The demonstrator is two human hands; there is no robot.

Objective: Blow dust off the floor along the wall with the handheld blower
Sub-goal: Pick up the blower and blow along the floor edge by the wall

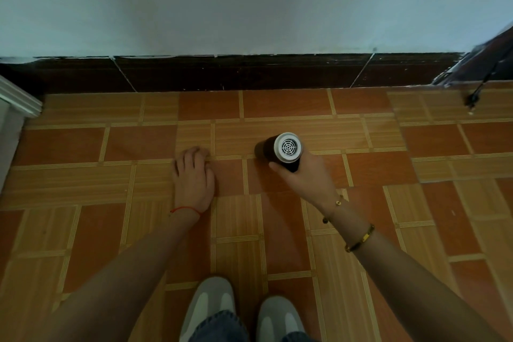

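A view looking down at a tiled floor [83, 147] in orange and tan, where it meets a pale wall [249, 3] with a dark baseboard [249, 72]. At far left, a white frame edge [19, 100] juts in. Left of center, the left hand [193, 178] hangs low over the tiles, fingers loosely curled, holding nothing; whether it touches them is unclear. Right of center, the right hand [308, 175] grips a dark handheld blower [280, 151], its white grilled rear facing the camera and its nose aimed down toward the floor near the wall. At far right, a dark cable [477, 91] dangles in the corner. Two grey shoes [211, 305] show at the bottom. No dust is visible, so progress cannot be judged; the whole stretch along the baseboard may remain.
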